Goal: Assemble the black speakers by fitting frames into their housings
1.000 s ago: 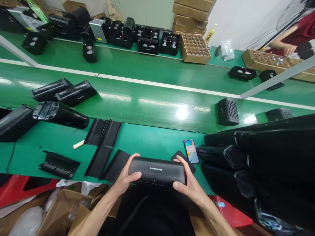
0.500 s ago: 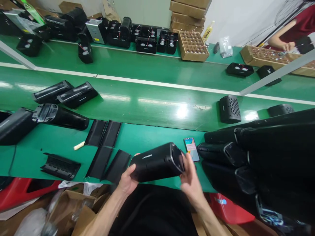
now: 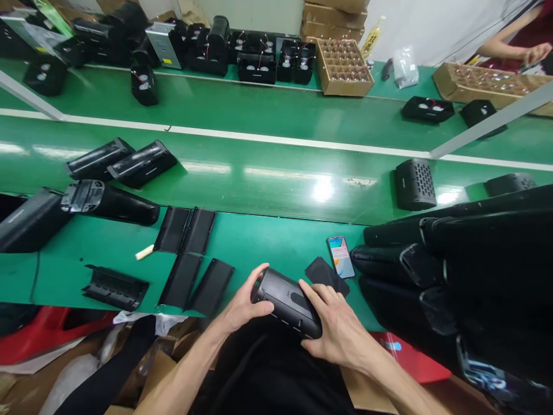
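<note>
Between my hands is a black speaker housing (image 3: 290,298), tilted over the table's front edge. My left hand (image 3: 244,305) grips its left end, thumb on the near side and fingers at the far side. Around the right end, my right hand (image 3: 337,320) is closed with its fingers over the top. Thin black sheets (image 3: 323,272) lie just beyond my right hand, beside a lit phone (image 3: 341,256). To the left of my left hand are several flat black panels (image 3: 211,285). A curved black shell (image 3: 116,287) lies farther left.
Large black housings (image 3: 475,259) are piled at the right. More black housings (image 3: 112,202) lie at the left, near a pale stick (image 3: 144,252). Beyond the green belt (image 3: 259,184) stand speaker parts and a divided cardboard box (image 3: 344,64). A person's hand (image 3: 536,55) shows at far right.
The speaker housing has come down and nearer to my body, turned to another face. My right hand has moved from its end cap to over its top. The black sheets now show.
</note>
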A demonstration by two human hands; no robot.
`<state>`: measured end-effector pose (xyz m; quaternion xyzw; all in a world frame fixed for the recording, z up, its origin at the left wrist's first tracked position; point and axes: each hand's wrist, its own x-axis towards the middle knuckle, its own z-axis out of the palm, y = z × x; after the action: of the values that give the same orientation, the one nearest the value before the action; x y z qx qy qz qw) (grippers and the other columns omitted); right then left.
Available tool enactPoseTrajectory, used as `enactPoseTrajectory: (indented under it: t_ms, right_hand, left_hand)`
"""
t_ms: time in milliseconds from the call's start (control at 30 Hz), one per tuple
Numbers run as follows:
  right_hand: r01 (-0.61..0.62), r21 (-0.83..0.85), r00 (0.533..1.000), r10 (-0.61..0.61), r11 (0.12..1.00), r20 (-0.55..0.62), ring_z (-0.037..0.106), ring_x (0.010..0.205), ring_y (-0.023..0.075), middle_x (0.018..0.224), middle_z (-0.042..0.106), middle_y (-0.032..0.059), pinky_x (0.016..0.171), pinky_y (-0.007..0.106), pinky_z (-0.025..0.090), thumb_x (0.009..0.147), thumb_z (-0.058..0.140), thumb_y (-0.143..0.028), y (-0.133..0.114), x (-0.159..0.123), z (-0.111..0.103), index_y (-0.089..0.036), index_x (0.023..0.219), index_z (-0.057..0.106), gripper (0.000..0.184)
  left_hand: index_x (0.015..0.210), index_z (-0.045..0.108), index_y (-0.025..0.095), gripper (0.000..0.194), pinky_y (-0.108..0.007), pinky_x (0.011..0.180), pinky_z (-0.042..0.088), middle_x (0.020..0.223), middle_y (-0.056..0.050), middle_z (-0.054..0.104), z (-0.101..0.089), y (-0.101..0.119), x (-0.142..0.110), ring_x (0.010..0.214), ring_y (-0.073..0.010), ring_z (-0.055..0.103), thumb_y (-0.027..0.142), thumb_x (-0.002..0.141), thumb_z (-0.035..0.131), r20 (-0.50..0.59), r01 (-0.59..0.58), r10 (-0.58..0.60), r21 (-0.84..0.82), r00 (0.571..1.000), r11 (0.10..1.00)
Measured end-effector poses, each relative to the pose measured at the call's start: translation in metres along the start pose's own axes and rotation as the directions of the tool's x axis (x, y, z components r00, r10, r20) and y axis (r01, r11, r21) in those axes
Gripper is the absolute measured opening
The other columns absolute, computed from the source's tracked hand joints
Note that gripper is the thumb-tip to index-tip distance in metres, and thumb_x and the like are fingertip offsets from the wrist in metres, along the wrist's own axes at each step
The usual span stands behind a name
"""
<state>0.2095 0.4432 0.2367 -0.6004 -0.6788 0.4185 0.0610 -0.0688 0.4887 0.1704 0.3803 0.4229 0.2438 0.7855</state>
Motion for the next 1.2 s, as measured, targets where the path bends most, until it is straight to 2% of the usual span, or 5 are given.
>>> enactPoseTrajectory:
  t_ms: [133,333,767,1067,1200]
  right_hand:
    - [-0.056,0.258,0.998,0.063,0.965,-0.020,0.046,0.141,0.0426,0.158,0.047,0.0115,0.115,0.063,0.037,0.068,0.088,-0.034,0.023,-0.023,0.008,-0.038,0.162,0.039,0.106]
    - [-0.224,0.685,0.959,0.283,0.694,0.027,0.045,0.144,0.0434,0.160,0.044,0.0185,0.116,0.060,0.037,0.073,0.081,-0.066,0.061,-0.050,0.040,-0.030,0.159,0.031,0.106]
    - [-0.243,0.705,0.939,0.343,0.667,0.000,0.054,0.126,0.0381,0.145,0.053,0.0113,0.104,0.051,0.044,0.075,0.080,-0.062,0.053,-0.059,0.050,-0.033,0.138,0.046,0.076]
    - [-0.220,0.696,0.962,0.269,0.683,0.041,0.043,0.142,0.0404,0.158,0.040,0.0132,0.113,0.051,0.037,0.076,0.079,-0.064,0.055,-0.055,0.045,-0.036,0.154,0.028,0.097]
    - [-0.212,0.720,0.946,0.323,0.661,-0.018,0.050,0.133,0.0375,0.147,0.051,0.0116,0.109,0.046,0.041,0.075,0.082,-0.060,0.050,-0.053,0.051,-0.033,0.147,0.041,0.087]
  left_hand:
    - [0.156,0.037,0.027,0.107,-0.047,0.109,0.039,0.140,-0.011,0.052,0.009,-0.019,-0.012,0.125,-0.0365,0.053,0.058,0.066,0.087,-0.063,-0.032,0.028,-0.058,0.998,0.998]
    - [0.153,0.037,0.029,0.108,-0.043,0.106,0.039,0.136,-0.009,0.051,0.003,-0.028,-0.021,0.123,-0.0343,0.051,0.050,0.061,0.091,-0.063,-0.047,0.040,-0.116,0.997,0.992]
    - [0.148,0.045,0.030,0.099,-0.042,0.103,0.042,0.133,-0.007,0.054,0.011,-0.034,-0.023,0.118,-0.0317,0.054,0.038,0.060,0.091,-0.090,-0.067,0.050,-0.189,0.995,0.980]
    - [0.145,0.046,0.028,0.096,-0.040,0.099,0.041,0.129,-0.007,0.056,0.011,-0.033,-0.024,0.114,-0.0297,0.054,0.039,0.061,0.090,-0.124,-0.074,0.055,-0.159,0.991,0.985]
    - [0.144,0.048,0.026,0.093,-0.039,0.098,0.043,0.123,-0.006,0.060,0.009,-0.037,-0.022,0.110,-0.0289,0.056,0.042,0.062,0.088,-0.179,-0.062,0.031,-0.171,0.983,0.983]
